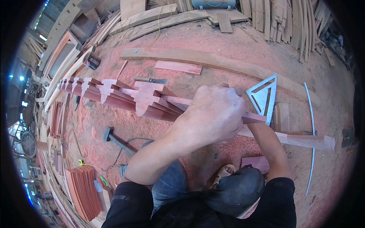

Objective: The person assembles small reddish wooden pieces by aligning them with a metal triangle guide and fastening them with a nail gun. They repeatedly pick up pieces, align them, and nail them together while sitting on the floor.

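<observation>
My left hand (216, 112) is closed around a reddish wooden strip (254, 117), whose end sticks out to the right of the fist. My right forearm (272, 146) reaches up behind the strip. The left hand hides most of my right hand, so its fingers cannot be made out. Left of the fist stretches a row of reddish wooden pieces with stepped, rounded ends (146, 98). Beside the hands, a silver triangular square (265, 97) stands out against the floor; whether anything holds it is unclear. A pale wooden bar (308, 140) extends to the right beyond my right arm.
A hammer (118, 140) and a chisel (150, 80) lie among pink shavings. Farther off are a long plank (182, 56) and a short pink board (178, 67). A thin rod (311, 140) lies at the right. Stacked red-brown slats (81, 192) stand at the lower left.
</observation>
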{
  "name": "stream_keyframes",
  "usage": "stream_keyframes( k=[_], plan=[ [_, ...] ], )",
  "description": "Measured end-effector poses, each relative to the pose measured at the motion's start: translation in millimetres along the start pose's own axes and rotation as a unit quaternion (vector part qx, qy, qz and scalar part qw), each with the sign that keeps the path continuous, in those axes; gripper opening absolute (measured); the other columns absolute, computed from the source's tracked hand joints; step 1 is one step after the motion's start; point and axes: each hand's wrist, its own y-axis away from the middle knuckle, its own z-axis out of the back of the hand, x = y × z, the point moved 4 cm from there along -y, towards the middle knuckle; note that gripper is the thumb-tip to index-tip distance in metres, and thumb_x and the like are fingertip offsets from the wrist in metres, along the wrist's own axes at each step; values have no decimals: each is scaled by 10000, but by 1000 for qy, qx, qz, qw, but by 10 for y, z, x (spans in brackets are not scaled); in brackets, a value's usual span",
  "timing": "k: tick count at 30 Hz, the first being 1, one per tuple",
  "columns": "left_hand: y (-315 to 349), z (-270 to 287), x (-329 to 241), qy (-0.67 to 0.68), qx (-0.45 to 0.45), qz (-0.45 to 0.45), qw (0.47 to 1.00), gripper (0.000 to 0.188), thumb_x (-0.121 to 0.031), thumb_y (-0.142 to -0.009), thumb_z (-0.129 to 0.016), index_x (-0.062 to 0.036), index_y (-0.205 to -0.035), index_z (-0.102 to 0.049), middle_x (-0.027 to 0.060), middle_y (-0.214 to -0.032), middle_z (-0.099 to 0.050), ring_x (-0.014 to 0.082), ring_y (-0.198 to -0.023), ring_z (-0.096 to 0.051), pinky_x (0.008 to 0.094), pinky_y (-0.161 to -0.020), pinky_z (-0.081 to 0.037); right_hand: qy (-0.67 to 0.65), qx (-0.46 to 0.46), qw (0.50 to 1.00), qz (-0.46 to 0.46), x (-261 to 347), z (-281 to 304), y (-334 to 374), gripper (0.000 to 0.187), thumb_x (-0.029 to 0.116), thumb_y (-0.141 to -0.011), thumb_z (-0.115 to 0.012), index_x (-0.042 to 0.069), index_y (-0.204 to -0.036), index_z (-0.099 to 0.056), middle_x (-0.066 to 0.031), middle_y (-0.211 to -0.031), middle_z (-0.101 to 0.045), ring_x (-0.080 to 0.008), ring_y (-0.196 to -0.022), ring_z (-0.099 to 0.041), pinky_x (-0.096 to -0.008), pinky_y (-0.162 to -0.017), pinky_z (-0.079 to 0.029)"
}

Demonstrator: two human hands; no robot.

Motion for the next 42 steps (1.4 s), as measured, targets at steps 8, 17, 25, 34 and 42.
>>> stream_keyframes(
  k=[8, 17, 25, 34, 42],
  plan=[
    [-13, 23, -6, 3, 14, 5, 1000, 199, -268, -846, -761, -69, -833, -765, 107, -893, -706, 371, -845, -737, 512, -690, -588, 1, 0, 1000, 6, -14, 19, -14, 453, 195, -1003, -674, 4, -1412, -704, -152, -1303, -771, -240, -1149, -726, -396, -1015, -562],
    [-9, 115, 32, 53, 11, -45, 998, 438, -354, -825, -860, -59, -1126, -741, 131, -1134, -709, 385, -988, -734, 496, -797, -599, -3, -15, 1000, 15, -155, -214, 173, 458, 195, -1000, -675, 8, -1417, -702, -151, -1303, -772, -244, -1149, -726, -398, -1017, -561],
    [163, 272, -190, -63, -42, -86, 993, 670, -409, -794, -915, -96, -1343, -694, 129, -1308, -673, 398, -1298, -616, 534, -1094, -480, 0, -14, 999, 29, -245, -258, 173, 462, 195, -998, -675, 11, -1421, -700, -151, -1302, -773, -248, -1148, -727, -399, -1019, -561],
    [-57, -1, -118, -97, 1, -65, 993, 429, -441, -933, -808, -77, -1151, -742, 153, -954, -764, 372, -1090, -696, 488, -958, -518, 11, -9, 1000, 27, -310, -318, 182, 468, 195, -995, -675, 15, -1426, -697, -150, -1302, -774, -253, -1148, -727, -402, -1021, -560],
    [-76, -83, -57, -59, 2, -49, 997, 297, -352, -974, -754, -55, -981, -745, 136, -890, -761, 380, -1031, -709, 512, -971, -534, 21, 37, 999, 16, -494, -282, 194, 472, 195, -993, -675, 19, -1431, -695, -150, -1301, -775, -256, -1147, -728, -403, -1023, -559]
  ],
)
